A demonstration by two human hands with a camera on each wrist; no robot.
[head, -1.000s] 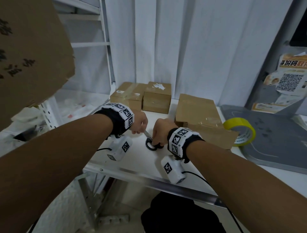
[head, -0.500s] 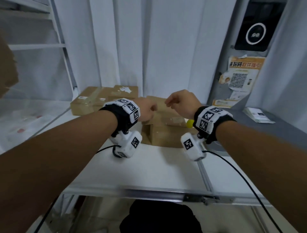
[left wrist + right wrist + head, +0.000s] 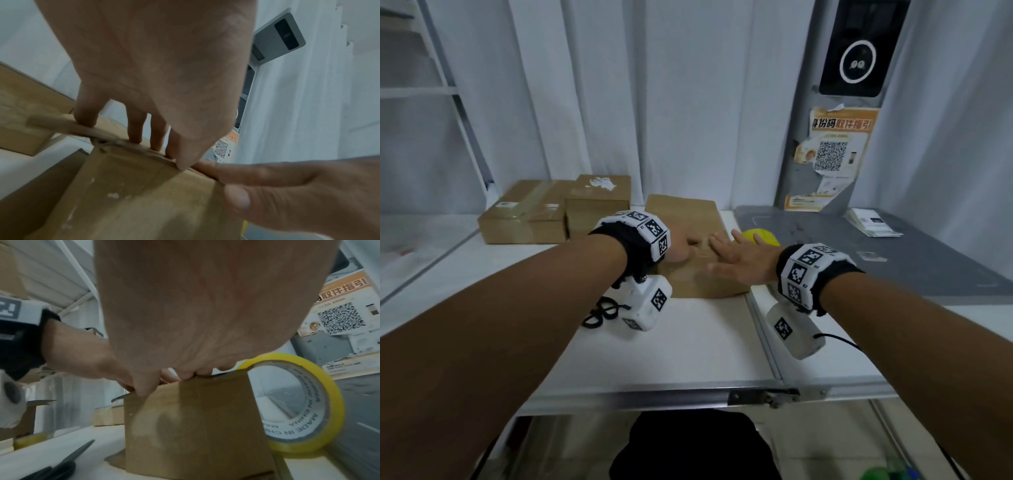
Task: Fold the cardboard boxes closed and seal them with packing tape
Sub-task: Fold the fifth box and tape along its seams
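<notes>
- On the white tabletop (image 3: 688, 342), a brown cardboard box (image 3: 688, 219) is being worked on, set near the middle toward the back, with both hands laid on its top.
- Left hand (image 3: 681, 245) is rested on the box top; in the left wrist view its fingers (image 3: 135, 126) are seen fairly straight, tips pressed down on the flap edge, nothing gripped.
- Right hand (image 3: 739, 260) is spread flat and open, fingers splayed over the top of the box near its right edge, nothing gripped either. The thumb is seen against the front face in the left wrist view.
- A yellow roll of packing tape (image 3: 298, 404) is stood on edge just beside the box on the right, mostly hidden behind the right hand from the head view.
- Black scissors (image 3: 599, 313) are laid flat on the table to the left of the box, partly covered by the left wrist camera.
- Two more sealed boxes (image 3: 558, 209) are parked side by side at the back left, touching each other.
- The white surface is joined to a second panel along a metal seam, and a grey mat (image 3: 893, 246) is laid over the right part.
- White curtains (image 3: 654, 96) are hung all along the back.
- A grey column (image 3: 825, 137) on the right is plastered with an orange QR poster (image 3: 832, 150), with a dark panel showing a white ring (image 3: 858, 61) mounted above.
- A white shelf frame (image 3: 448, 89) is visible at far left.
</notes>
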